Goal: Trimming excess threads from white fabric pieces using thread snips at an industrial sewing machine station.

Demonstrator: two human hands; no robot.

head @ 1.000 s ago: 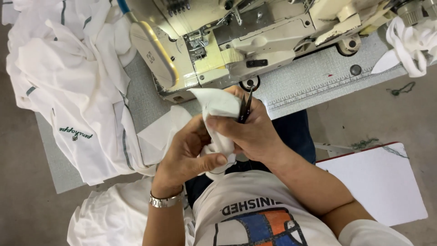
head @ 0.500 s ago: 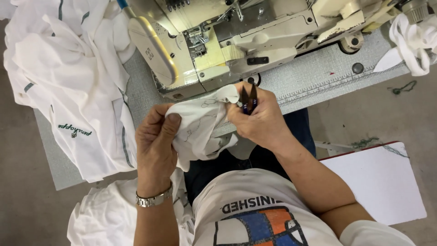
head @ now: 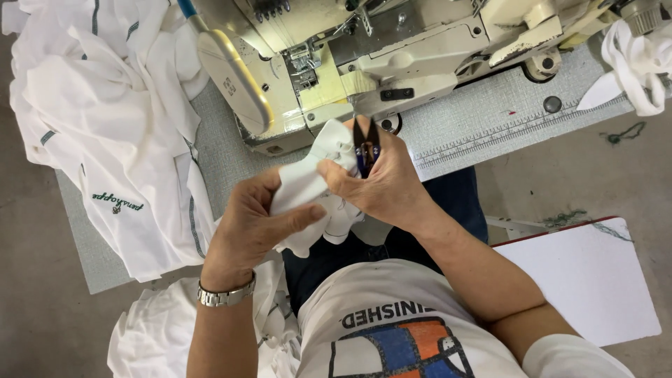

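Since a moment ago the left hand [head: 255,224] has closed in beside the right hand [head: 381,185], fingers of both pinching the crumpled white cloth [head: 311,189], the right also gripping dark snips [head: 365,143], just before the sewing machine [head: 364,63] on the bench [head: 490,126].

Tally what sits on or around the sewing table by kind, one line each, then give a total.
Sewing machine: 1
Thread snips: 1
White fabric piece in the hands: 1
Heaps of white garments: 3
Wristwatch: 1
White board: 1
Total: 8
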